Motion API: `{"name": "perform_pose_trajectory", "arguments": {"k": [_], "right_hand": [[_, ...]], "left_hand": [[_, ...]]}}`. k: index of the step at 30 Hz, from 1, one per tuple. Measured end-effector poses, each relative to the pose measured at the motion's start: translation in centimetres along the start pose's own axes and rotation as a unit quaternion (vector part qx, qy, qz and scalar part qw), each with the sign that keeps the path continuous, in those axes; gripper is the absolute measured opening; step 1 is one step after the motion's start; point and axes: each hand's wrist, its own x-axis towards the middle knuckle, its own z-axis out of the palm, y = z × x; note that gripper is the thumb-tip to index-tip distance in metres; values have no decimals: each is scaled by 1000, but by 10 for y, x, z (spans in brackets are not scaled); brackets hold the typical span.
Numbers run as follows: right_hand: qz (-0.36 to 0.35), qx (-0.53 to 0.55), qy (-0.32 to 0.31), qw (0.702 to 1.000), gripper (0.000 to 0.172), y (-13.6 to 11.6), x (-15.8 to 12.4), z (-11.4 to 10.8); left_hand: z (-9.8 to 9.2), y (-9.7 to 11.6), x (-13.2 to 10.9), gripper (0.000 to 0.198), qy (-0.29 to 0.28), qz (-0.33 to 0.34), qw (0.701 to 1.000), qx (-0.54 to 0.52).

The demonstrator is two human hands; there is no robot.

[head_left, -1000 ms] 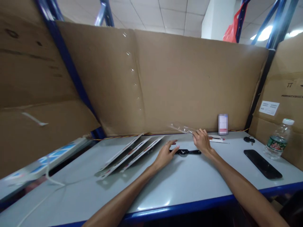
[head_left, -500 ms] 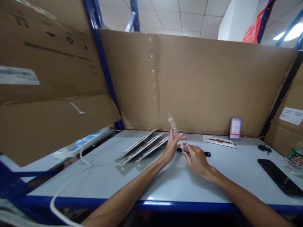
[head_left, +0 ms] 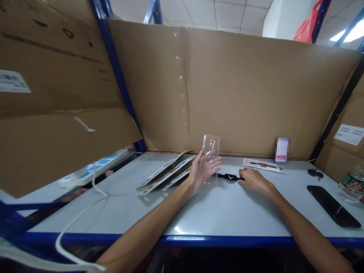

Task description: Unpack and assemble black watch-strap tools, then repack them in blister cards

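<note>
A clear plastic blister insert [head_left: 211,143] stands upright in my left hand [head_left: 201,168], with the fingers spread behind it and the thumb along its edge. To its right a black smartwatch [head_left: 229,177] lies on the table with its strap stretched out to both sides. My right hand [head_left: 254,179] pinches the right end of that strap between closed fingers. Part of the strap's left end is hidden by my left hand and the insert. Several flat printed packages [head_left: 165,172] lean in a row just left of my left hand.
A printed card with a watch picture [head_left: 260,164] lies at the back right beside a propped phone [head_left: 281,150]. Keys [head_left: 315,173], a black phone [head_left: 333,206] and a bottle [head_left: 352,185] are at the right. A power strip [head_left: 95,168] and white cable [head_left: 76,223] run along the left. Cardboard walls [head_left: 256,94] surround the table.
The insert has turned from edge-on to facing me in my left hand. My right hand has left it and moved right to the strap end. The smartwatch's face now shows.
</note>
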Motion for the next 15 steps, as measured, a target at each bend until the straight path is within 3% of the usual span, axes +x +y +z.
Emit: {"name": "perform_pose_trajectory", "arguments": {"k": [5, 9, 12, 15], "right_hand": [[-41, 73, -48, 995, 15, 3, 6, 5], [-6, 114, -38, 993, 20, 3, 13, 5], [52, 128, 34, 990, 22, 4, 17, -1], [135, 130, 163, 969, 23, 1, 15, -14]], "left_hand": [[5, 1, -2, 58, -1, -5, 1000, -4], [4, 2, -2, 57, 4, -2, 1000, -2], [1, 0, -1, 58, 19, 6, 1000, 4], [-2, -7, 1, 60, 47, 9, 999, 11]]}}
